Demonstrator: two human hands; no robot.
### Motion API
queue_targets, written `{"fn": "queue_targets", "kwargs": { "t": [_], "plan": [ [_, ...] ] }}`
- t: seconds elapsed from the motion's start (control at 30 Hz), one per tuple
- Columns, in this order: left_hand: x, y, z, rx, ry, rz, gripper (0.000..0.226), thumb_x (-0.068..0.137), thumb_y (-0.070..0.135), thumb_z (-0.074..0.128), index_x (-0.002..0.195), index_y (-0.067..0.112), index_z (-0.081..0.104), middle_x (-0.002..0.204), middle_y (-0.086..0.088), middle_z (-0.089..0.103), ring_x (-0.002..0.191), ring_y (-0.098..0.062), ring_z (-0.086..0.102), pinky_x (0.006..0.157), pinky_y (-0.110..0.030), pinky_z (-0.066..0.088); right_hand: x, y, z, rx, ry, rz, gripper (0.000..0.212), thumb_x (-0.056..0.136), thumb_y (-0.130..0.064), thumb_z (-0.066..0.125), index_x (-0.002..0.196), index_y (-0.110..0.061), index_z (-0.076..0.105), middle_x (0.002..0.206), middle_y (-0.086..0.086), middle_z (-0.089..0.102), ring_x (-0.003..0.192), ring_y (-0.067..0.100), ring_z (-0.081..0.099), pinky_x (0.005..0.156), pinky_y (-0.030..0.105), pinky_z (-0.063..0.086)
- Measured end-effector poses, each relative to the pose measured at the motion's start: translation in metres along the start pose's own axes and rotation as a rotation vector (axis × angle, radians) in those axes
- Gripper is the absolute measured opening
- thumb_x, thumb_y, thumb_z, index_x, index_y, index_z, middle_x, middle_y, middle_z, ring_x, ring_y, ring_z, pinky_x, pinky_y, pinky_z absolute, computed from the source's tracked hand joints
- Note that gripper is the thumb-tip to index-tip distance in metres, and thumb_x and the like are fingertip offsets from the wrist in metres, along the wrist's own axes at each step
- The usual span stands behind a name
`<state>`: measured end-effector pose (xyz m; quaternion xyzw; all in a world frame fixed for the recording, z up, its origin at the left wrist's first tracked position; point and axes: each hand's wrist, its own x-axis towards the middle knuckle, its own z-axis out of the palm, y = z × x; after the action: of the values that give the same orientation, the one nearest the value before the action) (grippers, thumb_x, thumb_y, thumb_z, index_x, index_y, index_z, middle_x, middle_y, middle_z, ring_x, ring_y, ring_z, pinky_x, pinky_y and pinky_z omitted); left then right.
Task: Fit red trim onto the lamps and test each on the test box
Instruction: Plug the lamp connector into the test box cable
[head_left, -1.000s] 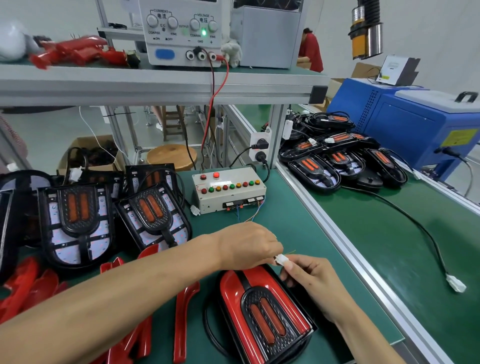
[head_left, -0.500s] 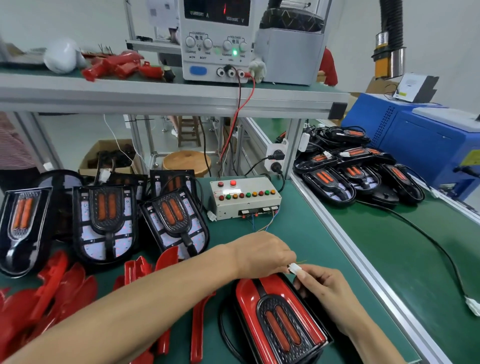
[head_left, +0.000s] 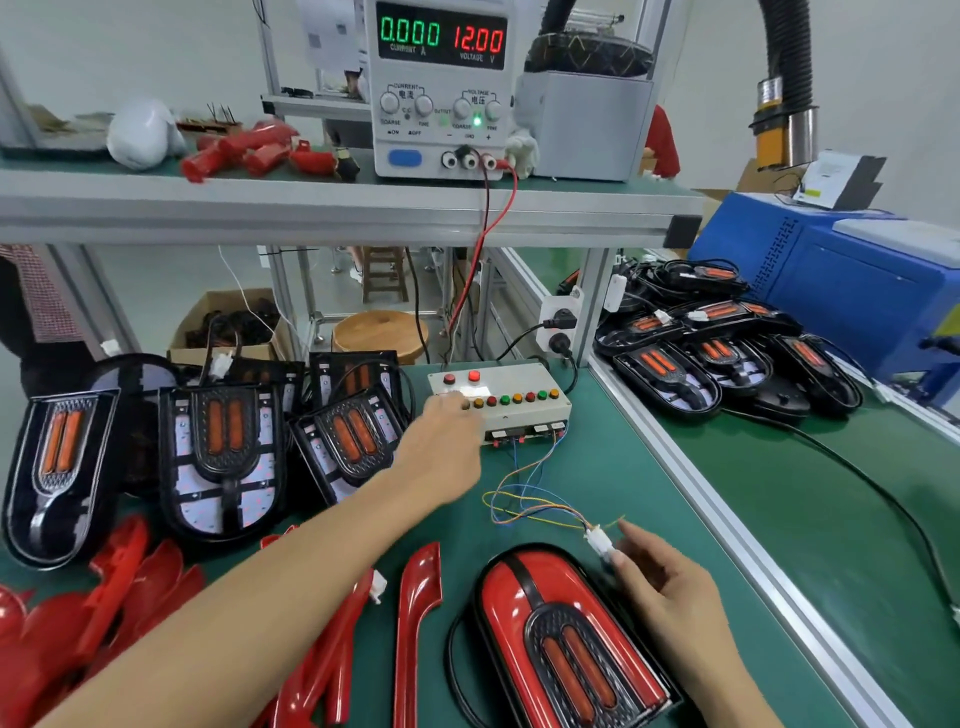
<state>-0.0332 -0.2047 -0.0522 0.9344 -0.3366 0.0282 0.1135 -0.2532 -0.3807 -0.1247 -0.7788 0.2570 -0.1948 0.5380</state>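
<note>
A lamp fitted with red trim (head_left: 566, 639) lies on the green mat at the front centre. Its white connector (head_left: 597, 540) is joined to thin coloured wires running up to the beige test box (head_left: 509, 410). My right hand (head_left: 665, 587) pinches the connector's near end between thumb and forefinger. My left hand (head_left: 441, 452) reaches forward, its fingertips on the row of buttons at the box's left side. The lamp is not lit.
Untrimmed black lamps (head_left: 223, 457) stand at the left, above loose red trim pieces (head_left: 415, 597). The power supply (head_left: 441, 88) on the shelf reads 0.000 A, 12.00 V. Past an aluminium rail (head_left: 727, 519), more lamps (head_left: 717, 343) lie piled beside a blue machine (head_left: 857, 275).
My left hand has let go at the connector and moved up and away to the test box buttons. My right hand stays at the connector. The view has tilted upward.
</note>
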Motion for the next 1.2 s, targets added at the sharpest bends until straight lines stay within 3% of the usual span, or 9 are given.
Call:
{"fn": "queue_targets", "kwargs": {
  "t": [0.1,0.17,0.3,0.47,0.57,0.7,0.77,1.0,1.2],
  "plan": [
    [0.002,-0.007,0.0,0.012,-0.03,-0.143,0.039,0.093,0.003,0.052,0.132,0.003,0.05,0.136,-0.014,0.037,0.122,-0.032,0.043,0.086,-0.038,0.046,-0.021,0.003,-0.011,-0.233,0.174,-0.143,0.026,0.088,-0.012,0.078,0.106,-0.03,0.076,0.104,-0.014,0.069,0.098,-0.004,0.063,0.079,0.01,0.045],
    [0.004,-0.008,0.003,0.023,-0.046,-0.139,0.045,0.091,0.001,0.053,0.135,0.002,0.046,0.136,-0.015,0.038,0.121,-0.032,0.045,0.079,-0.037,0.043,-0.045,0.001,-0.023,-0.28,0.216,-0.144,0.018,0.087,-0.018,0.079,0.086,-0.036,0.079,0.086,-0.011,0.073,0.087,-0.002,0.064,0.073,0.008,0.045],
    [0.01,-0.008,0.008,0.093,-0.095,-0.101,0.051,0.093,0.005,0.055,0.142,-0.002,0.042,0.146,-0.016,0.036,0.124,-0.034,0.047,0.09,-0.041,0.048,-0.071,-0.013,-0.035,-0.281,-0.13,0.077,0.029,0.089,-0.05,0.06,0.071,-0.035,0.077,0.058,-0.007,0.07,0.056,-0.002,0.065,0.057,0.009,0.043],
    [0.013,-0.005,0.01,0.113,-0.138,-0.071,0.047,0.093,0.003,0.054,0.139,-0.005,0.045,0.147,-0.021,0.037,0.118,-0.037,0.055,0.095,-0.042,0.049,-0.061,-0.03,-0.039,-0.139,-0.5,0.244,0.037,0.103,-0.035,0.053,0.087,-0.019,0.082,0.066,-0.002,0.071,0.055,0.005,0.06,0.058,0.015,0.042],
    [0.013,-0.006,0.01,0.119,-0.124,-0.069,0.047,0.093,0.002,0.053,0.139,-0.006,0.045,0.147,-0.022,0.038,0.119,-0.036,0.055,0.096,-0.041,0.05,-0.062,-0.026,-0.037,0.055,-0.438,0.278,0.027,0.097,-0.035,0.058,0.089,-0.029,0.084,0.082,0.002,0.08,0.063,0.006,0.069,0.06,0.012,0.049],
    [0.011,-0.005,0.01,0.165,-0.114,-0.058,0.05,0.094,0.003,0.052,0.142,-0.007,0.043,0.149,-0.023,0.037,0.123,-0.036,0.054,0.098,-0.042,0.05,-0.065,-0.015,-0.024,0.318,-0.4,0.292,0.039,0.09,-0.045,0.056,0.103,-0.017,0.08,0.085,0.03,0.072,0.07,0.035,0.068,0.062,0.031,0.054],
    [0.012,-0.005,0.01,0.2,-0.113,-0.044,0.05,0.095,0.005,0.054,0.143,-0.006,0.043,0.147,-0.024,0.04,0.125,-0.036,0.053,0.098,-0.041,0.05,-0.062,-0.014,-0.012,0.438,-0.301,0.258,0.038,0.089,-0.042,0.056,0.101,-0.013,0.077,0.081,0.032,0.068,0.067,0.039,0.064,0.058,0.036,0.054],
    [0.02,-0.004,0.013,0.341,-0.115,-0.01,0.053,0.097,0.011,0.054,0.147,0.0,0.038,0.145,-0.022,0.044,0.129,-0.036,0.052,0.1,-0.043,0.049,-0.047,-0.014,0.024,0.419,-0.131,0.115,0.03,0.105,-0.025,0.046,0.111,-0.003,0.066,0.075,0.022,0.07,0.059,0.024,0.064,0.047,0.027,0.051],
    [0.024,-0.005,0.012,0.359,-0.121,0.01,0.045,0.098,0.011,0.052,0.141,0.002,0.044,0.139,-0.021,0.051,0.125,-0.036,0.056,0.098,-0.043,0.05,-0.049,-0.009,0.028,0.444,-0.083,0.095,0.04,0.092,-0.042,0.052,0.105,-0.007,0.069,0.08,0.026,0.071,0.06,0.026,0.064,0.046,0.028,0.05]
  ]
}}
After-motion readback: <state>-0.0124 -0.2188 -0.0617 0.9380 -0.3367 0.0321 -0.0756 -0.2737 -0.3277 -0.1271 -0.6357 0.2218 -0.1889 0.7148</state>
